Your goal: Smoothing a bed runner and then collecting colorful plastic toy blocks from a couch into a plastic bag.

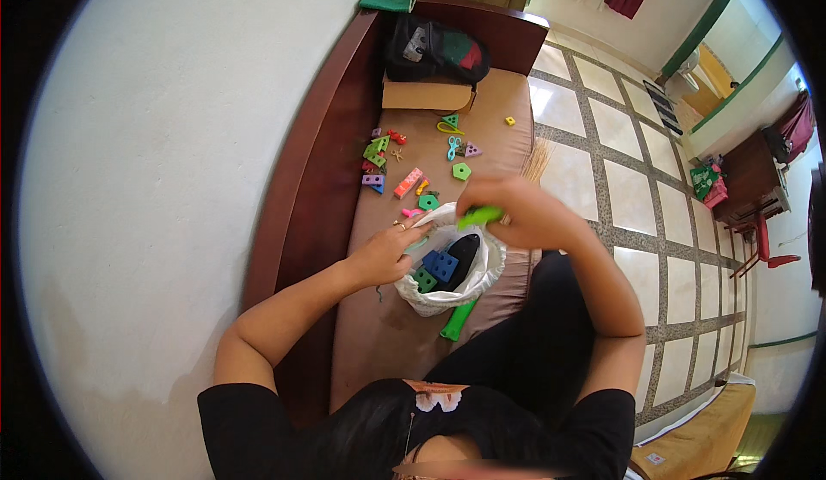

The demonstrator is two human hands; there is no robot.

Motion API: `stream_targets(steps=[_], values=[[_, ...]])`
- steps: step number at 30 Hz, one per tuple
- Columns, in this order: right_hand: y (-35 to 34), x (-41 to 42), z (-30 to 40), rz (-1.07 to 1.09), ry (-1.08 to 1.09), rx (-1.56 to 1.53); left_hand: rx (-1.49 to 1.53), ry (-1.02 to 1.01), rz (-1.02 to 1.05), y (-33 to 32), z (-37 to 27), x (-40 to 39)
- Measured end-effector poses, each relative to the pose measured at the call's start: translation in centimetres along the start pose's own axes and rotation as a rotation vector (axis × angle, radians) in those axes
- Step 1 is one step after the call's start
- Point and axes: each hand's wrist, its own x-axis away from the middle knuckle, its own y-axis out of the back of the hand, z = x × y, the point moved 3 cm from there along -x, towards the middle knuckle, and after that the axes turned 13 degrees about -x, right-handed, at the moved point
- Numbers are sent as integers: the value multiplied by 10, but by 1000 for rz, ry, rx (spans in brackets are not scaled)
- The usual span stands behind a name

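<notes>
A white drawstring bag [487, 282] stands on the brown cushion with its mouth open. Inside lie blue blocks with holes [444, 265], a green block with holes [424, 280] and a black object [466, 257]. My left hand [384, 252] grips the bag's rim at its left side. Over the rim's upper right is my right hand [523, 212], blurred, with a bright green object [481, 217] in its fingers; its exact kind cannot be told. Just beyond the bag lie a green pentagon block [428, 202] and a pink piece [411, 212]. A green strip-like object [459, 320] lies partly beside the bag's near side.
Farther along the cushion lie a light green pentagon [461, 171], turquoise scissors [454, 148], a pink-red box [408, 183] and several stacked blocks [376, 150]. A cardboard box [426, 96] and black backpack [439, 51] are at the far end. A wooden backrest [316, 131] runs along the left.
</notes>
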Motion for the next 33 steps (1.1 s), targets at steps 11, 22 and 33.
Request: stream_targets(steps=[11, 22, 33], values=[[-87, -8, -57, 225, 68, 161, 102, 44, 42, 0, -2, 1], [-10, -35, -173, -316, -172, -351, 50, -74, 219, 3, -11, -1], [-134, -62, -275, 188, -216, 384, -9, -145, 347, -4, -12, 4]])
